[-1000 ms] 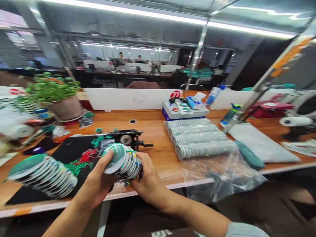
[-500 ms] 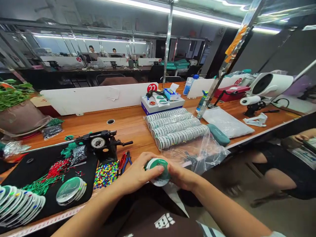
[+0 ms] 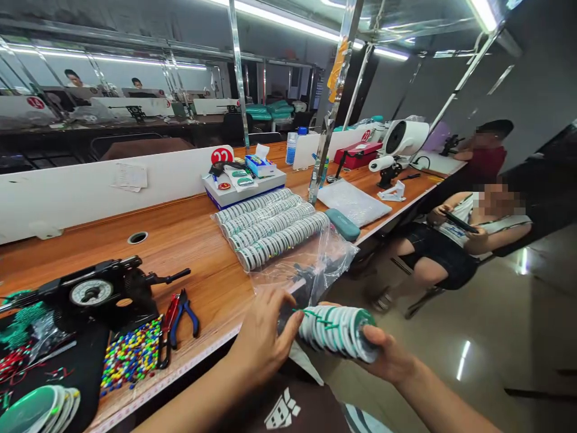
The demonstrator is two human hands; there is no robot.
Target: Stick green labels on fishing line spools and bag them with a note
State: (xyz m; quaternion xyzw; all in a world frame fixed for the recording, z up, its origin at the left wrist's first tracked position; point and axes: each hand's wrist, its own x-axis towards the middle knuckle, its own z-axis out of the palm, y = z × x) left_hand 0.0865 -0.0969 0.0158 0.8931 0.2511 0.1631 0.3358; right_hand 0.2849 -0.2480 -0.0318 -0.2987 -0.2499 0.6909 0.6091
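Long strip lights hang over an orange-brown wooden workbench [image 3: 193, 252] that runs along a white partition. Curled fingers [image 3: 292, 319] of the left hand [image 3: 264, 343] clench the near end of a sideways stack of white-rimmed green discs [image 3: 336, 331], while fingers [image 3: 376, 346] of the right hand [image 3: 388, 358] grasp its far end. Thin green wire [image 3: 320, 319] wraps around the stack, which the hands hold in the air just past the bench's front edge.

Just beyond the hands, several rows of similar white-rimmed discs [image 3: 270, 231] lie on a crumpled clear plastic bag [image 3: 311, 267], and these rows look like the finished part of the work. What looks left lies to the left: a short pile of loose green discs [image 3: 38, 415], cut off by the frame's corner, on a black work mat [image 3: 85, 367]. Whether wire binds that pile cannot be told. Near it sit a heap of multicoloured beads [image 3: 130, 355], red-and-blue-handled pliers [image 3: 180, 319] and a black dial-faced counting machine [image 3: 92, 293]. Farther along, a seated co-worker [image 3: 451, 252] holds a phone [image 3: 460, 221].
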